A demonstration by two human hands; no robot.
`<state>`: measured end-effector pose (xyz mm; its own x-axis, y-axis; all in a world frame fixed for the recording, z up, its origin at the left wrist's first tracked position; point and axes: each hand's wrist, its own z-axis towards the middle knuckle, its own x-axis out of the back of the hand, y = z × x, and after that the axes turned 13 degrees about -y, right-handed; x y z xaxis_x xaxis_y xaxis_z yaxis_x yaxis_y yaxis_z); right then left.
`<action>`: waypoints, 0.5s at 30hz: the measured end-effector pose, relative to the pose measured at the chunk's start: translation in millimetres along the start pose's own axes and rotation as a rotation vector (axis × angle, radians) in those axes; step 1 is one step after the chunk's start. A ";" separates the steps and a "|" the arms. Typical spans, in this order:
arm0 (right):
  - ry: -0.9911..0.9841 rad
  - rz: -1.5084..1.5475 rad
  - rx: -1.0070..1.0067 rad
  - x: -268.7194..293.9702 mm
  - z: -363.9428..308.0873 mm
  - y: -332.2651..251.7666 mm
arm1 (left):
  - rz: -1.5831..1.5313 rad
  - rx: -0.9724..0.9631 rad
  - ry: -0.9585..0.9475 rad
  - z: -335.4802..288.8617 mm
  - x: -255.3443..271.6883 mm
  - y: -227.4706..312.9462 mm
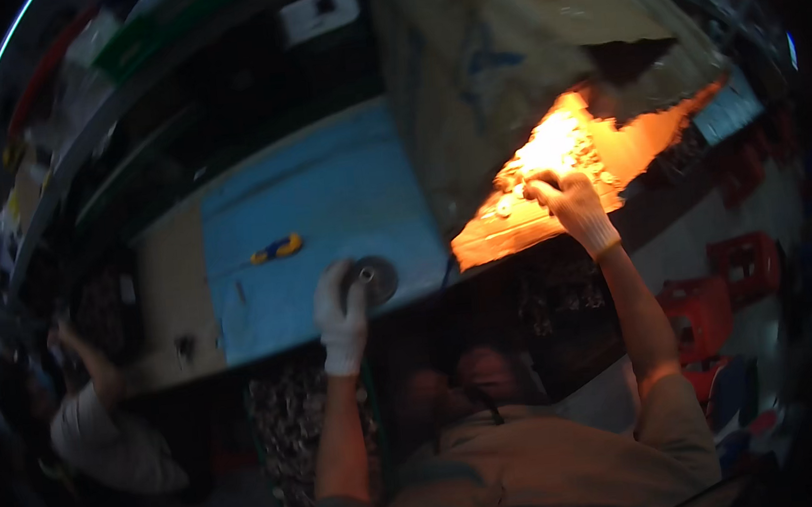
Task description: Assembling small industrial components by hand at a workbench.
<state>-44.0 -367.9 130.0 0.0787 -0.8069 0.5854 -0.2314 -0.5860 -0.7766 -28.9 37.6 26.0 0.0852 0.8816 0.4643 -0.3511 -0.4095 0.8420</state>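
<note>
My left hand (341,321), in a white knitted glove, is closed at the left edge of a grey round disc (384,279) lying on the blue mat (326,203). A small pale piece (367,275) sits at the disc's middle. Off to the right, my right hand (576,204), also gloved, reaches over a heap of small parts (551,152) inside a torn, brightly lit cardboard box (505,242). Its fingers are curled together in a pinch; glare and blur hide what they hold. A yellow-handled tool (277,249) lies on the mat beyond my left hand.
Below the table's front edge stands a crate of small dark parts (291,425). Red stools (706,311) are on the floor at right. Another person (114,419) sits at far left, one arm raised. A dark shelf (213,107) runs along the back.
</note>
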 end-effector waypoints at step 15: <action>-0.147 -0.059 0.371 -215.6 25.8 -92.8 | 0.247 -0.101 -0.054 4.6 -7.9 -3.7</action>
<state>-14.5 -141.5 69.8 0.2255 -0.7576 0.6125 0.1411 -0.5967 -0.7900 -24.0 31.0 20.5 0.0338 0.7432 0.6682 -0.4580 -0.5827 0.6713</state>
